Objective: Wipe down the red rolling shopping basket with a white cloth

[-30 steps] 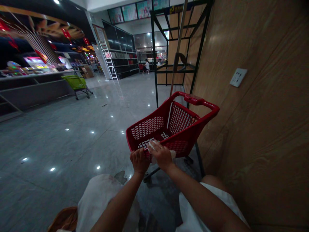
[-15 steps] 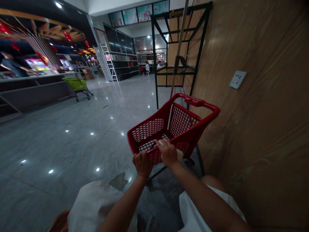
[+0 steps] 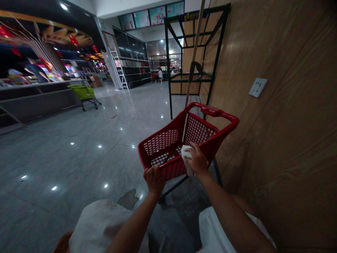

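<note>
A red plastic shopping cart (image 3: 160, 142) with a lattice basket stands in front of my knees, its handle towards the wood-panelled wall. My left hand (image 3: 155, 178) is closed over the near corner of the basket rim, fingers hooked inside. Further right along the same rim, my right hand (image 3: 197, 160) grips a white cloth (image 3: 186, 153), which drapes over the edge and hangs down the outer side. Part of the cloth is hidden under my fingers. Inside the basket, the grid floor shows through.
A wood wall (image 3: 284, 147) with a white socket (image 3: 258, 87) rises close on my right. Behind the cart stand a dark metal rack (image 3: 170, 70) and a leaning pole (image 3: 195, 49). A green cart (image 3: 82, 92) is by the counter (image 3: 47, 100), where a person (image 3: 37, 69) stands.
My right hand has slid right along the basket rim with the cloth, towards the handle end. My left hand stays on the corner. The person at the counter has shifted right.
</note>
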### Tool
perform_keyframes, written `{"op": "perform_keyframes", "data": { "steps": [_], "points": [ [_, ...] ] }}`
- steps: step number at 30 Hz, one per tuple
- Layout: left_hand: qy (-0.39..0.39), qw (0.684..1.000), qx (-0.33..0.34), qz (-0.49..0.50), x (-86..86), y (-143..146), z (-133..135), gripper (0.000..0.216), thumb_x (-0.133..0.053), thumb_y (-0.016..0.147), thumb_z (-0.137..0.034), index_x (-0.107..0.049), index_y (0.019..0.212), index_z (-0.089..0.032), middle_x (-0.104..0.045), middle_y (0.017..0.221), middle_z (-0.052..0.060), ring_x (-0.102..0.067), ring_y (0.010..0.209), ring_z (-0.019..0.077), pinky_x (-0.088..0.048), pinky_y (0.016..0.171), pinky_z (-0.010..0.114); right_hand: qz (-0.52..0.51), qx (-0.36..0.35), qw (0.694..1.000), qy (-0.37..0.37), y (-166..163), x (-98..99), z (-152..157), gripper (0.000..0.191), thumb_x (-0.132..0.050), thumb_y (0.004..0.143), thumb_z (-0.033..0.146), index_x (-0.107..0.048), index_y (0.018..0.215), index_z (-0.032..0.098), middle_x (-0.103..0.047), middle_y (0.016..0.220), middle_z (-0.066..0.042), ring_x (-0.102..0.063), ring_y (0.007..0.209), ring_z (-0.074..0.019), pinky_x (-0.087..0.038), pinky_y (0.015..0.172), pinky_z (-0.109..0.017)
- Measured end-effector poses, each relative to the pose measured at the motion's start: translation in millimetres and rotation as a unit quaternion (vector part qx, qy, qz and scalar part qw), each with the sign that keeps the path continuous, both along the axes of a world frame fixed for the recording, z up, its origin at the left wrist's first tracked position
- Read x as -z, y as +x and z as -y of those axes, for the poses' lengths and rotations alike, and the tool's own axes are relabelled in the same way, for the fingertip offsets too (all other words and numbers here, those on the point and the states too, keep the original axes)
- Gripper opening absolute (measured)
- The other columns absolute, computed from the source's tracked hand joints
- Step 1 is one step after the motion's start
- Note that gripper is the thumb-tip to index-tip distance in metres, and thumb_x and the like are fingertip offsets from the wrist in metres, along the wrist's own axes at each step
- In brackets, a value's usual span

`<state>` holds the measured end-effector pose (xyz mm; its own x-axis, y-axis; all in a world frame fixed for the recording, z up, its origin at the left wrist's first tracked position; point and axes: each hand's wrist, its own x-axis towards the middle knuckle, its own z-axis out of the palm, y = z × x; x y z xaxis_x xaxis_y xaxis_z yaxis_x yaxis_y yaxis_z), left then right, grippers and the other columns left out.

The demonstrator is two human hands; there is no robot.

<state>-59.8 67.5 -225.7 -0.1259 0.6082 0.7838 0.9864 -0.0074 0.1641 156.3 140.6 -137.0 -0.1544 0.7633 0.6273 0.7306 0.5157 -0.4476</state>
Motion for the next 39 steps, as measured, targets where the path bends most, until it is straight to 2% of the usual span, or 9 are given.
{"op": "perform_keyframes", "data": {
  "steps": [3,5,13,17,21,27,30,33,39],
  "points": [
    [-0.008,1.000,-0.009,0.016,1.7,1.1,-0.8,0.035,-0.052,0.071,-0.020,-0.057,0.105,-0.019,-0.060,0.096,0.009,-0.050,0.094,0.0241,-0.030,0.099,0.044,-0.045,0.101,0.993,0.027,30.0,-4.0,-14.5,0.035,-0.052,0.073,0.009,-0.070,0.100,0.021,-0.055,0.125,-0.009,-0.055,0.112,-0.0238,-0.046,0.098,-0.037],
    [-0.009,1.000,-0.013,0.023,2.5,1.9,-0.8,0.035,-0.052,0.070,-0.021,-0.057,0.105,-0.019,-0.060,0.096,0.009,-0.051,0.094,0.0241,-0.030,0.099,0.044,-0.042,0.104,0.993,0.033,29.3,-1.4,-15.9,0.039,-0.050,0.075,0.008,-0.070,0.106,0.021,-0.058,0.122,-0.009,-0.053,0.113,-0.0238,-0.044,0.100,-0.039],
    [-0.008,1.000,-0.017,0.020,1.1,2.4,0.4,0.028,-0.051,0.078,-0.025,-0.057,0.104,-0.019,-0.060,0.096,0.009,-0.050,0.095,0.0234,-0.031,0.099,0.043,0.108,-0.125,0.986,0.019,-77.9,24.8,38.1,0.042,-0.046,0.087,0.006,-0.061,0.124,0.019,-0.063,0.125,-0.007,-0.049,0.123,-0.0232,-0.045,0.099,-0.037],
    [-0.006,1.000,-0.010,0.012,0.8,-0.3,2.5,0.029,-0.053,0.079,-0.026,-0.057,0.107,-0.018,-0.060,0.094,0.009,-0.050,0.093,0.0228,-0.031,0.098,0.042,0.152,-0.159,0.975,0.001,-92.3,19.6,53.6,0.037,-0.048,0.091,0.014,-0.060,0.125,0.023,-0.060,0.129,-0.007,-0.047,0.126,-0.0235,-0.047,0.093,-0.037],
    [-0.023,1.000,-0.005,0.007,0.6,-1.2,3.9,0.033,-0.053,0.074,-0.023,-0.057,0.106,-0.018,-0.060,0.097,0.009,-0.050,0.093,0.0234,-0.031,0.098,0.043,0.162,-0.131,0.978,-0.025,-65.7,9.1,42.1,0.033,-0.049,0.092,0.019,-0.061,0.121,0.028,-0.060,0.130,-0.003,-0.047,0.125,-0.0217,-0.047,0.091,-0.035],
    [0.002,1.000,0.013,-0.001,-1.4,1.5,2.8,0.036,-0.052,0.071,-0.021,-0.056,0.107,-0.016,-0.059,0.097,0.010,-0.049,0.095,0.0244,-0.030,0.100,0.043,0.093,0.066,0.993,-0.027,11.9,-3.8,-1.4,0.044,-0.048,0.081,0.003,-0.066,0.114,0.027,-0.059,0.131,-0.002,-0.046,0.125,-0.0216,-0.044,0.097,-0.036],
    [0.020,1.000,0.008,-0.012,-1.9,3.9,3.3,0.035,-0.052,0.072,-0.021,-0.056,0.107,-0.015,-0.059,0.095,0.010,-0.049,0.093,0.0235,-0.030,0.099,0.043,0.062,0.113,0.992,-0.006,24.9,-4.4,-12.8,0.043,-0.048,0.081,0.003,-0.066,0.115,0.021,-0.058,0.131,-0.006,-0.044,0.127,-0.0235,-0.041,0.101,-0.037],
    [0.020,1.000,0.000,-0.012,-0.1,5.8,4.2,0.036,-0.051,0.073,-0.022,-0.055,0.108,-0.016,-0.059,0.096,0.009,-0.049,0.093,0.0233,-0.030,0.100,0.044,0.074,0.054,0.996,0.000,-1.4,4.5,-3.3,0.041,-0.045,0.084,0.004,-0.066,0.116,0.019,-0.062,0.126,-0.007,-0.046,0.126,-0.0237,-0.041,0.102,-0.037],
    [0.004,1.000,-0.005,-0.004,10.4,0.6,3.1,0.034,-0.050,0.078,-0.023,-0.055,0.111,-0.017,-0.059,0.099,0.010,-0.048,0.096,0.0235,-0.031,0.099,0.045,0.137,-0.133,0.981,0.028,-90.4,31.9,51.2,0.041,-0.044,0.092,0.011,-0.057,0.129,0.020,-0.059,0.131,-0.007,-0.045,0.128,-0.0238,-0.044,0.098,-0.038]
  ]
}}
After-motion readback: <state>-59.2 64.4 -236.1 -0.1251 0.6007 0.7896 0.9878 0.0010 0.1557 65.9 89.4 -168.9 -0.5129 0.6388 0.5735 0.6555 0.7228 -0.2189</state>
